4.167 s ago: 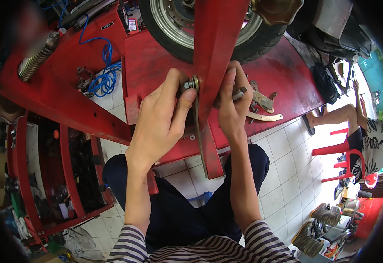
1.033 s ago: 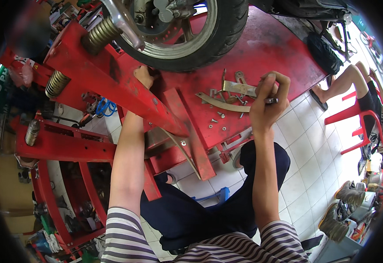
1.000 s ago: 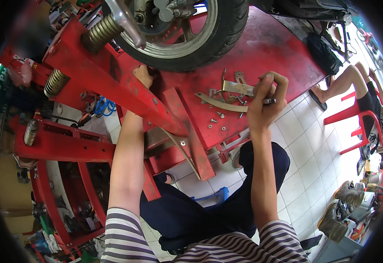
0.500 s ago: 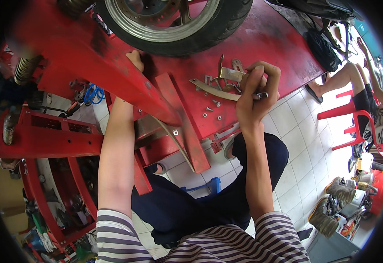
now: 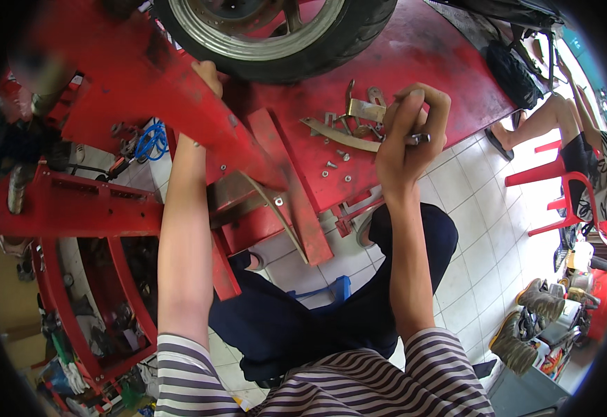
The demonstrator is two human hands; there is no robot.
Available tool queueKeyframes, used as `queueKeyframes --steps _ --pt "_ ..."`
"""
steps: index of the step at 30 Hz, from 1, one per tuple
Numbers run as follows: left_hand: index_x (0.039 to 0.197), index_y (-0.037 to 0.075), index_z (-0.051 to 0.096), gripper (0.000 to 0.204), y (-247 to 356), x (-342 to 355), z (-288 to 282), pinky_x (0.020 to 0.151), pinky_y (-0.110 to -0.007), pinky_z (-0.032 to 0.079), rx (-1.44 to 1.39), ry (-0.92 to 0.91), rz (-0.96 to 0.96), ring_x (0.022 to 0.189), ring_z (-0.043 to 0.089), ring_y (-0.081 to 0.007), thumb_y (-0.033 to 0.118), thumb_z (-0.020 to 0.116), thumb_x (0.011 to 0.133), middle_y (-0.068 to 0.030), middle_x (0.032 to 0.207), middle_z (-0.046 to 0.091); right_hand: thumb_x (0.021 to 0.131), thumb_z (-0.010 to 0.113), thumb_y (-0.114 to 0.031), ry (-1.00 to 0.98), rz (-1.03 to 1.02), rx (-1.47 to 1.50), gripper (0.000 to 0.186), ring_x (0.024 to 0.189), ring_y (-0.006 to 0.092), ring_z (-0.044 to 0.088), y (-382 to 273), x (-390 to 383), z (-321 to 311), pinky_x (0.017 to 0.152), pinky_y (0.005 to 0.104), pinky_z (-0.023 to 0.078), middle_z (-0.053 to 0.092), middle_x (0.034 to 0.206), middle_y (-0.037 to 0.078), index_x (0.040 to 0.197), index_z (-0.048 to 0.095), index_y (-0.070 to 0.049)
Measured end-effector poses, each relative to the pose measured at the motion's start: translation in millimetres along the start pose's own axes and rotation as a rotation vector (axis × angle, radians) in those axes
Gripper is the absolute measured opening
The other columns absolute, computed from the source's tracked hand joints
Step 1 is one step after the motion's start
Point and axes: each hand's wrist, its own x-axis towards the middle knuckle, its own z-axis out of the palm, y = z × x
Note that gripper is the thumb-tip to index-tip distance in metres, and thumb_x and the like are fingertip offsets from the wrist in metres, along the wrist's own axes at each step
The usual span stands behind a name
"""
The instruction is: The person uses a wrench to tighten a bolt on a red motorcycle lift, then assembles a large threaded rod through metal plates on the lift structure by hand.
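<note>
- Both hands had drawn apart since the earliest frame: the left hand [image 5: 209, 75] had gone from a bolt to the far side of the red beam [image 5: 213, 118], which now lay left of the wheel rather than across it.
- Largest was the red platform [image 5: 449, 83]; the beam's lower end sat just left of its near corner.
- Above the platform's far part was the wheel [image 5: 317, 52], its tyre near the left hand.
- Half hidden, the left hand gave no clear grip; I could not tell. It seemed to be steadying or shifting the beam, and a further shift would call for a firm hold clear of the tyre.
- Over the platform's near edge, the right hand [image 5: 412, 128] was curled around a slim metal piece [image 5: 421, 139].
- Beside that fist lay a curved strip [image 5: 334, 134] and a bracket [image 5: 366, 109].
- Smallest, loose bolts [image 5: 332, 165] lay toward the near corner.
</note>
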Motion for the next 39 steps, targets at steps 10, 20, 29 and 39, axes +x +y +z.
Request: queueKeyframes --steps 10,20,29,39 --pt "0.099 -0.004 0.053 0.023 157 -80 -173 0.079 -0.046 0.042 0.157 -0.026 -0.065 0.098 0.050 -0.0392 -0.002 0.061 0.077 -0.0181 0.105 0.054 0.102 0.042 -0.013 0.060 -0.008 0.006 0.015 0.051 0.0010 0.034 -6 1 -14 0.046 0.0208 0.026 0.044 0.062 0.000 0.095 0.046 -0.001" --pt "0.100 -0.009 0.055 0.033 252 -135 -107 0.081 -0.042 0.037 -0.115 -0.366 0.116 0.100 0.048 -0.0336 -0.002 0.055 0.068 -0.0210 0.111 0.050 0.097 0.051 -0.012 0.057 0.019 0.041 0.012 0.045 0.0030 0.042 -1 3 -20 0.042 0.0220 0.030 0.051 0.052 0.001 0.095 0.049 -0.001" --pt "0.109 0.002 0.055 0.033 243 -145 -159 0.084 -0.038 0.038 -0.276 0.019 0.244 0.100 0.048 -0.0261 0.004 0.065 0.077 -0.0118 0.105 0.053 0.095 0.054 -0.008 -0.147 0.032 -0.029 0.006 0.045 0.0056 0.042 -8 0 -16 0.043 0.0235 0.033 0.050 0.056 0.002 0.091 0.054 -0.004" --pt "0.111 0.001 0.031 0.016 157 -63 -133 0.066 -0.026 0.039 -1.127 0.642 -0.170 0.075 0.043 -0.0124 0.004 0.041 0.097 -0.0086 0.092 0.046 0.096 0.051 -0.009 -0.366 0.156 0.318 0.008 0.044 0.0040 0.037 -36 -23 43 0.043 0.0242 0.027 0.048 0.053 0.002 0.093 0.051 -0.002"
